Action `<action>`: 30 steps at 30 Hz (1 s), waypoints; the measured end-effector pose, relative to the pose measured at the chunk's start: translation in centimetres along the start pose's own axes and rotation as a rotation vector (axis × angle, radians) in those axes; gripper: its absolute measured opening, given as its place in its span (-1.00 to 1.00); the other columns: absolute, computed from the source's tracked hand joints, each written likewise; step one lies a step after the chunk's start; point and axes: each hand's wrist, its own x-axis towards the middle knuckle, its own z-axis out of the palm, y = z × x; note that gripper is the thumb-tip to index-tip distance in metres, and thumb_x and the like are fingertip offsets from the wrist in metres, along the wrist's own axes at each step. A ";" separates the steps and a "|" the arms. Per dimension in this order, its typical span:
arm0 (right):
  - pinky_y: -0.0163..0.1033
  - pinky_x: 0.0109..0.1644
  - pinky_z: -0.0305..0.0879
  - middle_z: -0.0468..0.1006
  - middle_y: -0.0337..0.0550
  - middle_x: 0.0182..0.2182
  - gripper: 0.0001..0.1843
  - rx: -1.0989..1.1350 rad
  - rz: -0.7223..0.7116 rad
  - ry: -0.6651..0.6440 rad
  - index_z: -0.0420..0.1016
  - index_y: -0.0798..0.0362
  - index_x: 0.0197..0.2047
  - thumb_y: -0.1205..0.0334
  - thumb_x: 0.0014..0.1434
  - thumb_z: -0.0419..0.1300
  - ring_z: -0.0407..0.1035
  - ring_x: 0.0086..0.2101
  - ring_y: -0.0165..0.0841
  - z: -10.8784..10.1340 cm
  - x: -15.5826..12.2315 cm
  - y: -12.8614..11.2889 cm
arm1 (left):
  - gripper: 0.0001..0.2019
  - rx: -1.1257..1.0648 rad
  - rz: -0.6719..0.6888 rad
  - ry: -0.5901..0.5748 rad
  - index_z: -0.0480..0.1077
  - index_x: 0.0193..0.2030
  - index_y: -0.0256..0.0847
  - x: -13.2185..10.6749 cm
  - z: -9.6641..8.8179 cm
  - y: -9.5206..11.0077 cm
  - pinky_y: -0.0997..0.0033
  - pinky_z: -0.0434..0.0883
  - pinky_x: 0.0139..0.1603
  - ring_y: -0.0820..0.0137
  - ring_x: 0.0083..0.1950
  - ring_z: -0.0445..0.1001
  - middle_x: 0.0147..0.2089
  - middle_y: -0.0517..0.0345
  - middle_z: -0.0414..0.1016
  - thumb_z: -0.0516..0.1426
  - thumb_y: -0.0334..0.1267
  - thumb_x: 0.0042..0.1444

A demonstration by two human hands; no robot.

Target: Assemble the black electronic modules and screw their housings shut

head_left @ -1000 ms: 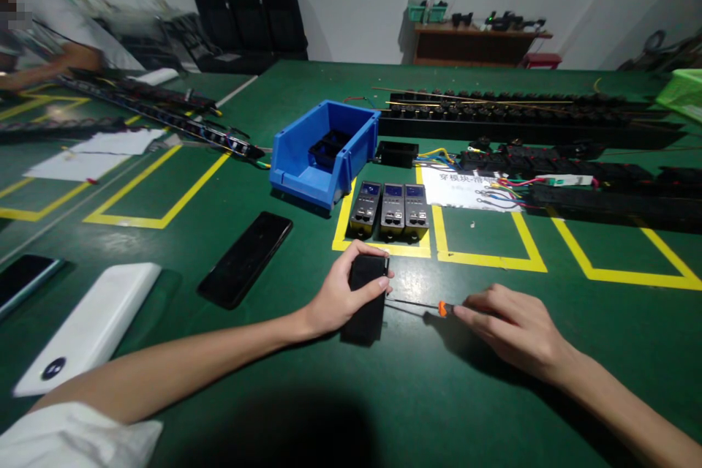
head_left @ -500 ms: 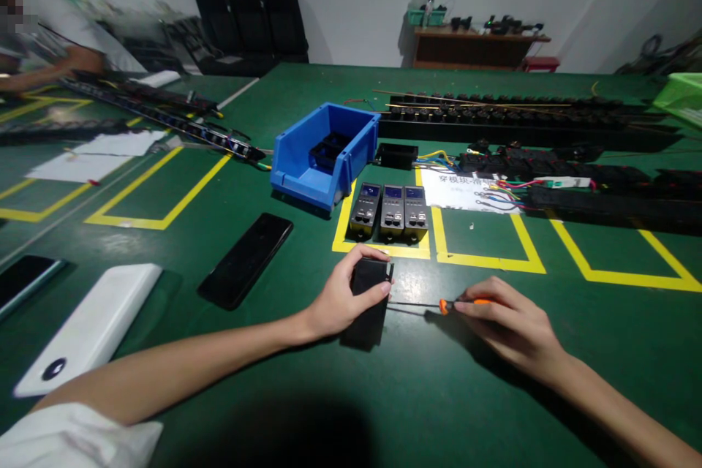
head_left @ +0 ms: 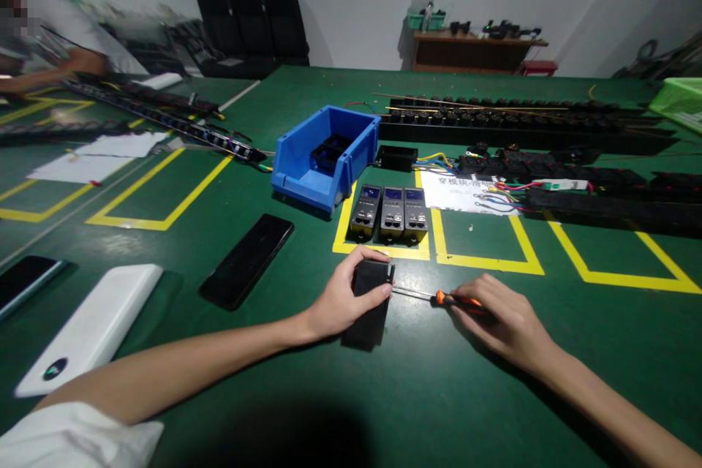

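Observation:
My left hand [head_left: 338, 298] is wrapped round a small black box-shaped module [head_left: 368, 307] that stands on the green table near the front. My right hand [head_left: 502, 318] grips a screwdriver [head_left: 439, 297] with an orange and black handle. Its thin metal shaft points left and its tip meets the right side of the black module. Just behind, three black modules with small blue screens [head_left: 391, 212] stand side by side on a yellow tape line.
A blue bin [head_left: 323, 157] with black parts stands behind the modules. A black phone [head_left: 246, 259], a white power bank [head_left: 91, 327] and another phone [head_left: 25, 279] lie at left. Long black power strips [head_left: 526, 128] and coloured wires fill the right. Another person works at far left.
My right hand has picked up the screwdriver from the table and brought its tip against the module's right side. My left hand keeps hold of the module.

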 end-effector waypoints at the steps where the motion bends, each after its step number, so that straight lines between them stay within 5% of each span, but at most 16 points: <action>1: -0.18 -0.30 0.35 0.55 -0.02 -0.30 -0.85 -0.011 -0.004 -0.004 0.45 0.08 -0.14 0.31 0.19 0.18 0.41 -0.33 -0.27 0.0 0.0 0.0 | -0.62 0.001 0.000 0.003 0.30 -0.01 -0.19 0.0 0.0 0.0 0.33 0.42 -0.15 0.34 -0.20 0.49 -0.13 0.06 0.47 0.24 -0.14 0.07; 14: -0.10 -0.22 0.37 0.51 0.02 -0.23 -0.81 -0.192 0.001 0.004 0.43 0.08 -0.10 0.32 0.18 0.15 0.40 -0.24 -0.20 0.6 0.3 0.0 | -0.61 0.034 0.014 -0.031 0.28 0.01 -0.18 0.0 0.0 0.0 0.31 0.41 -0.09 0.31 -0.14 0.48 -0.06 0.03 0.45 0.23 -0.13 0.08; 20: 0.05 -0.06 0.39 0.42 0.14 -0.01 -0.51 -0.163 -0.087 0.131 0.29 0.06 0.14 0.30 0.14 0.23 0.36 -0.06 -0.10 1.5 0.0 -1.1 | -0.63 0.103 0.056 -0.093 0.27 0.02 -0.16 -0.3 0.0 0.3 0.28 0.41 -0.07 0.29 -0.11 0.47 -0.08 0.05 0.44 0.21 -0.14 0.10; 26: 0.08 0.15 0.29 0.26 0.16 0.15 -0.27 0.207 -0.090 0.080 0.09 0.05 0.28 0.11 0.12 0.28 0.22 0.14 -0.07 3.0 0.6 -4.1 | -0.45 0.256 0.257 -0.308 0.14 0.13 -0.13 -1.2 0.4 2.1 0.15 0.34 0.17 0.20 0.10 0.39 0.08 -0.03 0.33 0.25 -0.26 0.03; 30: 0.05 0.17 0.27 0.25 0.15 0.17 -0.19 0.359 -0.083 0.042 0.11 0.05 0.29 -0.06 0.07 0.28 0.21 0.16 -0.05 3.7 0.8 -4.9 | -0.23 0.364 0.532 -0.333 -0.07 0.24 -0.07 -2.3 0.9 2.8 0.05 0.28 0.25 0.09 0.31 0.17 0.21 -0.15 0.13 0.29 -0.25 -0.02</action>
